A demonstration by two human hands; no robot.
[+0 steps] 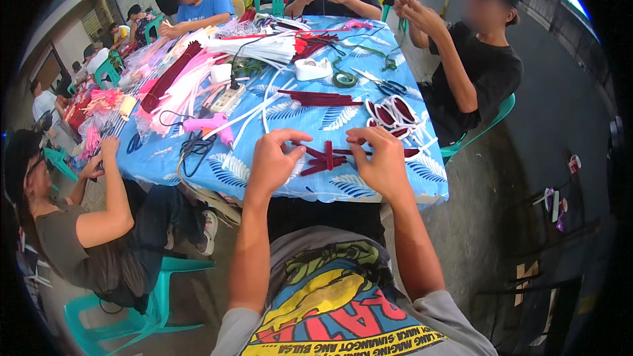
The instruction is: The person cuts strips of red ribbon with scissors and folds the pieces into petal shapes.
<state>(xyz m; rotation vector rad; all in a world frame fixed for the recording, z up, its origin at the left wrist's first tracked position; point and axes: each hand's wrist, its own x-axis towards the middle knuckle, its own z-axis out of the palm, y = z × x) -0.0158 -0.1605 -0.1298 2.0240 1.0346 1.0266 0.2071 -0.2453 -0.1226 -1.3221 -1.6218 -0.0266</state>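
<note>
Near the table's front edge, a small bundle of dark red pipe cleaners [329, 157] is bound crosswise at its middle, with its ends fanning out. My left hand [275, 158] closes thumb and forefinger at the left ends of the bundle. At its right side, my right hand [382, 163] pinches a dark red stem between thumb and fingers. Beyond both hands lies a row of straight dark red pipe cleaners [320, 98]. Beside my right hand are several dark red loops edged in white [394, 116].
A pink glue gun [210, 126], its cord and a power strip [228, 99] lie to the left. Scissors [381, 82], green tape [344, 79] and a white tape dispenser [313, 69] sit farther back, near heaped white pipe cleaners [257, 46]. People sit around the blue-clothed table [250, 118].
</note>
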